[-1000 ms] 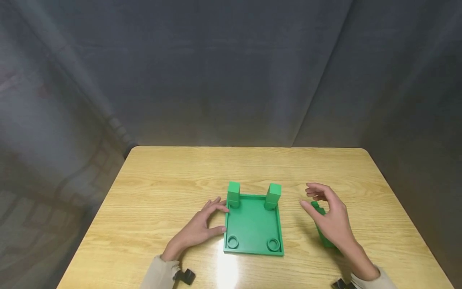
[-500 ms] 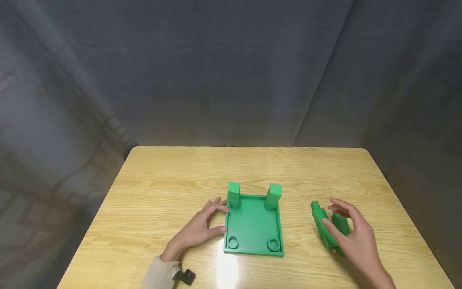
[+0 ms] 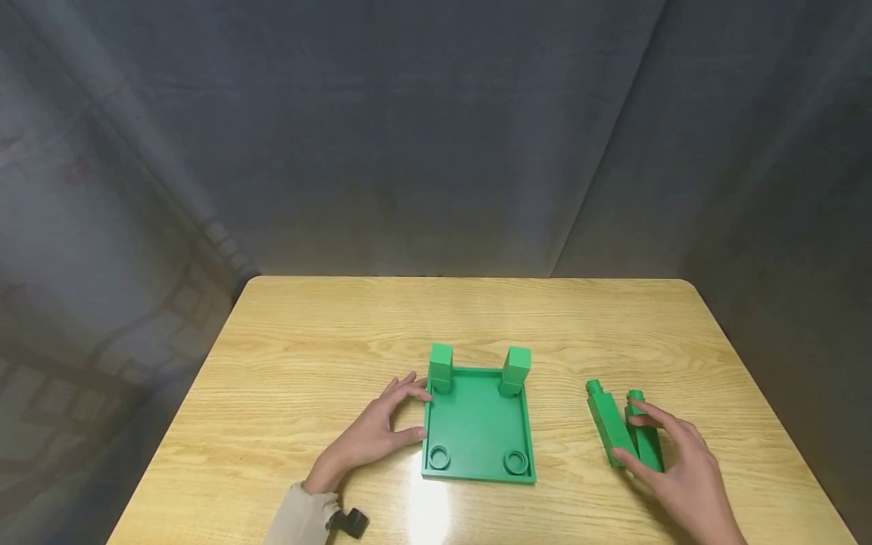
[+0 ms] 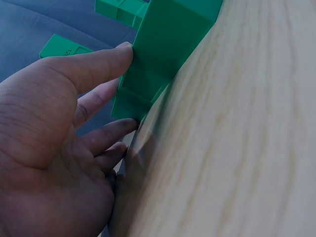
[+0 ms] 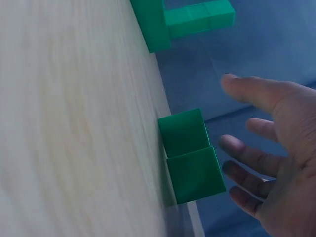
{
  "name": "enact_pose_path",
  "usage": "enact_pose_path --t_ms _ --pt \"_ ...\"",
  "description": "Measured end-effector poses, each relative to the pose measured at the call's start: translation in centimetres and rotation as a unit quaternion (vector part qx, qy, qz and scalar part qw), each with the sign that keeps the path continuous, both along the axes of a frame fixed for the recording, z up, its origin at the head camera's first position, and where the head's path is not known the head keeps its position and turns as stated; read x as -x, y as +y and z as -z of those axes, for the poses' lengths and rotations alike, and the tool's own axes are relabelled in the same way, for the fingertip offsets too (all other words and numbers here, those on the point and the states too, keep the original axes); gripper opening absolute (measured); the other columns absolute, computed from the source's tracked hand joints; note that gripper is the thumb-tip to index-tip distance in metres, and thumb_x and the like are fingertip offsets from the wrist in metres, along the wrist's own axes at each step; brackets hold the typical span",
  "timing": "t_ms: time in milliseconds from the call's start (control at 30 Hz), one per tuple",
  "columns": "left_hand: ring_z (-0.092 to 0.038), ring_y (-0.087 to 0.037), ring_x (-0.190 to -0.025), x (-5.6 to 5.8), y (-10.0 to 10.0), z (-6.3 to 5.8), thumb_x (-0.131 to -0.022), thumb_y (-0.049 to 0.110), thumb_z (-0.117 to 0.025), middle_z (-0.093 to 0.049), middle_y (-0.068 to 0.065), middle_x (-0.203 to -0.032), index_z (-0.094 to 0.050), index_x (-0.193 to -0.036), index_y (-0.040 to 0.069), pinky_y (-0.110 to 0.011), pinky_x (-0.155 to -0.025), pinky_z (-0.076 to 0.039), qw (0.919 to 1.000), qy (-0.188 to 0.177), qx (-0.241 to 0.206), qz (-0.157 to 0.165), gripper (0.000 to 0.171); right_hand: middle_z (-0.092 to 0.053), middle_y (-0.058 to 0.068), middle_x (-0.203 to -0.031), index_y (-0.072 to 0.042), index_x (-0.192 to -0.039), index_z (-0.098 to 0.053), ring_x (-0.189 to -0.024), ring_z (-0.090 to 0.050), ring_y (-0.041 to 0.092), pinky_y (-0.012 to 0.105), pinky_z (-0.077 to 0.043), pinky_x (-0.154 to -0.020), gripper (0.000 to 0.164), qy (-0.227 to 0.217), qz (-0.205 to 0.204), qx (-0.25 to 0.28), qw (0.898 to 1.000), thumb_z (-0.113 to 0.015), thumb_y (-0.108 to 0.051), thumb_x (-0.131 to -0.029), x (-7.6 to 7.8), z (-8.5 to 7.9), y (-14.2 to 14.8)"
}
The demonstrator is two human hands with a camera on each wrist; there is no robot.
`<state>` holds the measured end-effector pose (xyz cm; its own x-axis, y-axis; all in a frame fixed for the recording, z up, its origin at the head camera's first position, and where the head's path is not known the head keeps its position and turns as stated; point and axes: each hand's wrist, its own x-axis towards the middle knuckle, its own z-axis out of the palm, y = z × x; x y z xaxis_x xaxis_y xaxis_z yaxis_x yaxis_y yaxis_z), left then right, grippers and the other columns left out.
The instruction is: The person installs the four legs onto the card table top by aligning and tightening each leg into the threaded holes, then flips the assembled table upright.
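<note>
My left hand rests against the left edge of a square green tray-like panel, thumb tip and fingertips at its rim. Two square green legs, a left one and a right one, stand upright at its far corners. Round sockets show at the near corners, such as the left socket. To the right, two loose green legs with threaded necks lie side by side: a nearer-left leg and a right leg. My right hand hovers over these, fingers spread and apart from them in the right wrist view.
The wooden table carries these pieces, with its far edge against a dark grey curtain. A black wrist camera sits on the left wrist, close over the tabletop.
My right hand has moved right and toward me, from over the left loose leg to over the right one, uncovering both. The left hand and the panel have stayed put.
</note>
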<state>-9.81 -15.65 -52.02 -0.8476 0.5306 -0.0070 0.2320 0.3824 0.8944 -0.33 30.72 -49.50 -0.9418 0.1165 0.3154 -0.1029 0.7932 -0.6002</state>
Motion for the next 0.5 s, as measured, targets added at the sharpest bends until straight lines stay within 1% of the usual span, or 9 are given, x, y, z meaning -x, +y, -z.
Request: enact_pose_path --t_ms 67,133,233,267,300,400,500 --pt "-0.017 -0.053 -0.167 0.01 -0.02 0.06 -0.098 0.029 -0.085 -0.046 -0.008 -0.174 -0.065 -0.142 0.025 -0.088 -0.125 -0.006 1.0000 0.001 0.000 0.000 0.048 -0.078 0.008 -0.117 -0.012 -0.147 -0.068 -0.121 -0.041 -0.007 0.024 -0.035 -0.091 0.091 0.000 -0.003 -0.005 1.000 -0.107 -0.007 -0.065 -0.18 0.29 -0.03" --pt "-0.017 -0.053 -0.167 0.01 -0.04 0.06 -0.098 0.029 -0.085 -0.046 -0.008 -0.174 -0.065 -0.141 0.026 -0.088 -0.125 -0.006 1.0000 0.002 -0.001 -0.001 0.047 -0.078 0.010 -0.117 -0.010 -0.147 -0.068 -0.123 -0.046 0.006 0.032 -0.036 -0.098 0.092 0.000 -0.009 -0.006 1.000 -0.107 -0.004 -0.064 -0.32 0.42 -0.10" --pt "-0.018 -0.054 -0.167 -0.02 -0.05 -0.02 -0.099 0.029 -0.085 -0.047 -0.009 -0.174 -0.065 -0.141 0.026 -0.088 -0.125 -0.007 1.0000 0.005 -0.002 0.000 0.047 -0.077 0.016 -0.119 -0.007 -0.147 -0.067 -0.127 -0.053 0.031 0.052 -0.035 -0.105 0.092 -0.005 -0.017 -0.007 1.000 -0.107 -0.002 -0.063 -0.46 0.45 -0.26" --pt "-0.018 -0.054 -0.167 -0.02 -0.05 -0.03 -0.099 0.029 -0.085 -0.047 -0.009 -0.174 -0.065 -0.141 0.025 -0.088 -0.125 -0.007 1.0000 0.005 -0.003 0.000 0.047 -0.076 0.017 -0.119 -0.007 -0.146 -0.067 -0.127 -0.053 0.038 0.059 -0.034 -0.103 0.092 -0.009 -0.019 -0.007 1.000 -0.106 -0.002 -0.064 -0.50 0.43 -0.30" --pt "-0.018 -0.053 -0.167 -0.01 -0.04 -0.03 -0.099 0.028 -0.085 -0.047 -0.009 -0.174 -0.065 -0.141 0.025 -0.088 -0.125 -0.007 1.0000 0.006 -0.003 0.000 0.047 -0.076 0.019 -0.120 -0.006 -0.146 -0.066 -0.127 -0.053 0.043 0.064 -0.033 -0.101 0.091 -0.012 -0.021 -0.006 1.000 -0.106 -0.002 -0.064 -0.54 0.40 -0.33" --pt "-0.018 -0.053 -0.167 -0.01 -0.04 -0.02 -0.098 0.028 -0.085 -0.047 -0.009 -0.174 -0.064 -0.141 0.025 -0.088 -0.125 -0.007 1.0000 0.006 -0.003 0.001 0.048 -0.076 0.021 -0.121 -0.005 -0.144 -0.067 -0.128 -0.053 0.049 0.066 -0.033 -0.101 0.088 -0.017 -0.021 -0.009 1.000 -0.106 -0.002 -0.065 -0.62 0.38 -0.36" --pt "-0.018 -0.053 -0.167 -0.01 -0.04 0.01 -0.098 0.027 -0.085 -0.047 -0.009 -0.174 -0.064 -0.141 0.026 -0.088 -0.125 -0.007 1.0000 0.007 -0.003 0.001 0.048 -0.076 0.022 -0.123 -0.006 -0.141 -0.070 -0.130 -0.053 0.050 0.069 -0.033 -0.102 0.083 -0.018 -0.018 -0.011 1.000 -0.105 -0.004 -0.066 -0.62 0.45 -0.38"
